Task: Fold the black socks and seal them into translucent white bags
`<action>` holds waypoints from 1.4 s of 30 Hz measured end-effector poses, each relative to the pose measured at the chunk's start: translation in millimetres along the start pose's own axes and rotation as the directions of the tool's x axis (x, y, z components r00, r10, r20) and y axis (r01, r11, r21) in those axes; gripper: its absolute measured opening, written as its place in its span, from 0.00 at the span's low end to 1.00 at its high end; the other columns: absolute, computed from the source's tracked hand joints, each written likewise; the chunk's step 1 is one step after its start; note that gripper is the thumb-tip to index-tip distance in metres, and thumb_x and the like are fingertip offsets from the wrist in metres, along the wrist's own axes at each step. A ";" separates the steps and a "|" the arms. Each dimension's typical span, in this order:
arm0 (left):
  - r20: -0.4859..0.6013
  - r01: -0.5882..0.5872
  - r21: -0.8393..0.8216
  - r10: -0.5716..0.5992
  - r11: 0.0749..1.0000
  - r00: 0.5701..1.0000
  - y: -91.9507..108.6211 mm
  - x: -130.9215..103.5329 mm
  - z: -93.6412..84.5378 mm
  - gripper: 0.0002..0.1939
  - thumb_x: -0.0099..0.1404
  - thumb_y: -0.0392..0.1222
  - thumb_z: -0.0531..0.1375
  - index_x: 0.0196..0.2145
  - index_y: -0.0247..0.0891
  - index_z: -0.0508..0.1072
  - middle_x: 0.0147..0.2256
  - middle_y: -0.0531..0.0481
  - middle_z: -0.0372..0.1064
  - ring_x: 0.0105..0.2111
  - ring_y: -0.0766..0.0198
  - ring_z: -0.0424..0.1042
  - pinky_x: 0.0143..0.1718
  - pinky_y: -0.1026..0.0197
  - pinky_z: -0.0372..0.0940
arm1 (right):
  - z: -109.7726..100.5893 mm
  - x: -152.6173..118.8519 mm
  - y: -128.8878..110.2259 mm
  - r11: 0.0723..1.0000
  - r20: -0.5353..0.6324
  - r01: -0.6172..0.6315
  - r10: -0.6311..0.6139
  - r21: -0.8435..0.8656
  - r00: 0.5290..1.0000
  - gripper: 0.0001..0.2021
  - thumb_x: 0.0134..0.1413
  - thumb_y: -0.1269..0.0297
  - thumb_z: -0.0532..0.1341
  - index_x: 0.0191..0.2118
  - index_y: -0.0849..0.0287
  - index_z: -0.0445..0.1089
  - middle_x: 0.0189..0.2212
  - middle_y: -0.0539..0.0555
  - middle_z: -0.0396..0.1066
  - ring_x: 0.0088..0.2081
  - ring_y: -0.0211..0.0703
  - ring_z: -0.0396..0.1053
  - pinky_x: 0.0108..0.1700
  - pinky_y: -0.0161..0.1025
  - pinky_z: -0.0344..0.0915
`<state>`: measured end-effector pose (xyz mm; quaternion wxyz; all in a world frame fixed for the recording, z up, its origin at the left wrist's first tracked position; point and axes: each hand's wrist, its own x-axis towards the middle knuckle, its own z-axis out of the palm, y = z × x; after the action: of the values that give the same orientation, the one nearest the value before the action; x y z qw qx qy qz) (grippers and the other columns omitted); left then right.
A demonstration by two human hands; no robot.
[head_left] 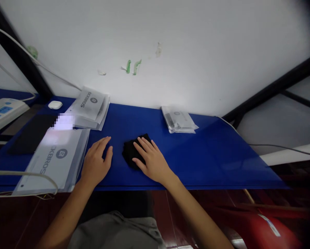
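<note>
On the blue table (pixel 209 166) lies a small folded black cloth (pixel 130 152). My right hand (pixel 152 159) rests flat on the cloth's right part, its fingers spread. Left of the cloth, my left hand (pixel 96 162) stands on its edge on the table, thumb apart from the fingers, holding nothing. Close beside it on the left is a stack of large frosted plastic bags (pixel 53 159) with printed lettering. Behind sits another stack of printed bags (pixel 88 105). A smaller stack of clear bags (pixel 179 119) lies at the back, right of the cloth.
At the back left are a white earphone case (pixel 55 104), a dark flat item (pixel 33 135) and a white power strip (pixel 7 112). Cables cross the front left edge. A white wall (pixel 186 62) rises behind the table. A red object (pixel 263 228) is below right.
</note>
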<state>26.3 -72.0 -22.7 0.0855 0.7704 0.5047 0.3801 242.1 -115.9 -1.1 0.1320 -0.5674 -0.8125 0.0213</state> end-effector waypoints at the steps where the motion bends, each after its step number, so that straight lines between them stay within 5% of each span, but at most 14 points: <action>1: 0.001 0.000 0.003 0.000 1.000 1.000 0.0 0.0 0.1 0.18 0.68 0.43 0.49 0.53 0.37 0.67 0.50 0.41 0.70 0.52 0.54 0.68 0.54 0.48 0.64 | 3.1 -0.3 0.3 1.000 -0.001 -0.002 0.002 -0.010 1.000 0.27 0.63 0.53 0.51 0.63 0.60 0.56 0.64 0.61 0.53 0.66 0.52 0.47 0.65 0.58 0.49; 8: 0.013 0.006 -0.001 -0.006 1.000 1.000 1.0 1.0 1.2 0.19 0.68 0.44 0.49 0.53 0.39 0.67 0.51 0.42 0.69 0.52 0.54 0.68 0.54 0.47 0.64 | 3.8 -1.9 5.7 0.999 -0.017 0.025 -0.025 0.023 1.000 0.26 0.63 0.56 0.51 0.64 0.57 0.56 0.65 0.60 0.52 0.66 0.52 0.47 0.64 0.59 0.48; 12: 0.014 -0.001 -0.008 0.002 1.000 1.000 1.3 0.7 0.4 0.19 0.68 0.44 0.50 0.53 0.38 0.67 0.51 0.41 0.70 0.52 0.54 0.68 0.54 0.47 0.64 | -11.6 -3.3 15.7 0.995 0.038 0.061 -0.064 0.080 0.997 0.23 0.59 0.69 0.51 0.61 0.54 0.61 0.65 0.58 0.52 0.67 0.50 0.45 0.65 0.60 0.47; 16: 0.013 -0.003 -0.002 0.003 1.000 1.000 0.9 0.2 -0.1 0.19 0.68 0.44 0.50 0.54 0.36 0.67 0.51 0.40 0.69 0.52 0.54 0.68 0.54 0.47 0.64 | -28.7 -4.7 14.3 0.996 -0.064 -0.065 0.068 0.062 0.996 0.26 0.54 0.77 0.49 0.56 0.55 0.67 0.64 0.58 0.55 0.65 0.52 0.51 0.63 0.61 0.50; 20: 0.011 -0.008 -0.005 0.008 1.000 1.000 1.0 0.1 0.2 0.19 0.68 0.44 0.49 0.54 0.37 0.67 0.50 0.41 0.70 0.51 0.54 0.69 0.54 0.47 0.64 | -20.7 1.1 1.2 0.941 -0.265 -0.331 0.339 0.074 0.903 0.22 0.62 0.60 0.50 0.60 0.58 0.61 0.62 0.64 0.58 0.61 0.61 0.57 0.59 0.65 0.55; 23: 0.013 -0.006 -0.004 0.006 1.000 1.000 1.2 0.3 0.4 0.19 0.68 0.44 0.49 0.53 0.38 0.67 0.50 0.41 0.70 0.51 0.53 0.69 0.54 0.46 0.64 | -0.5 8.7 -0.5 0.912 -0.258 -0.406 0.405 0.054 0.877 0.30 0.61 0.47 0.49 0.63 0.60 0.56 0.63 0.67 0.54 0.64 0.66 0.51 0.59 0.68 0.52; 27: 0.020 0.004 0.003 -0.004 1.000 1.000 0.9 0.2 0.5 0.19 0.68 0.44 0.49 0.54 0.37 0.67 0.51 0.41 0.69 0.52 0.54 0.69 0.54 0.47 0.64 | 15.8 11.5 11.3 0.950 -0.151 -0.311 0.306 -0.011 0.940 0.29 0.62 0.49 0.49 0.64 0.60 0.54 0.64 0.66 0.53 0.65 0.63 0.47 0.62 0.67 0.47; 31: 0.027 0.004 0.007 -0.004 1.000 1.000 0.1 -0.2 0.9 0.19 0.68 0.44 0.49 0.54 0.36 0.67 0.51 0.41 0.69 0.52 0.54 0.68 0.54 0.48 0.64 | 7.1 2.5 26.2 0.990 -0.049 -0.142 0.141 -0.010 0.989 0.28 0.63 0.54 0.50 0.65 0.59 0.53 0.66 0.63 0.50 0.67 0.56 0.44 0.64 0.63 0.44; 35: 0.038 0.003 0.005 -0.004 1.000 0.999 -0.4 -0.8 1.5 0.19 0.68 0.45 0.49 0.54 0.37 0.66 0.51 0.42 0.69 0.52 0.55 0.68 0.54 0.49 0.64 | -4.6 -6.6 35.8 0.997 0.015 -0.041 0.040 0.064 0.999 0.25 0.64 0.58 0.49 0.65 0.55 0.52 0.66 0.58 0.49 0.68 0.51 0.42 0.65 0.61 0.42; 42: 0.038 -0.010 0.019 0.010 1.000 0.999 -0.1 -1.4 1.9 0.19 0.68 0.44 0.49 0.53 0.37 0.67 0.51 0.42 0.70 0.52 0.56 0.68 0.55 0.50 0.63 | -1.0 -8.7 33.7 0.995 -0.011 -0.053 0.054 0.079 0.998 0.28 0.63 0.64 0.47 0.68 0.57 0.44 0.66 0.58 0.48 0.68 0.49 0.41 0.66 0.61 0.41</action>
<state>27.2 -72.7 -24.7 0.0858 0.7808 0.5027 0.3609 276.1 -112.1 -8.0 0.1591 -0.5835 -0.7946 0.0530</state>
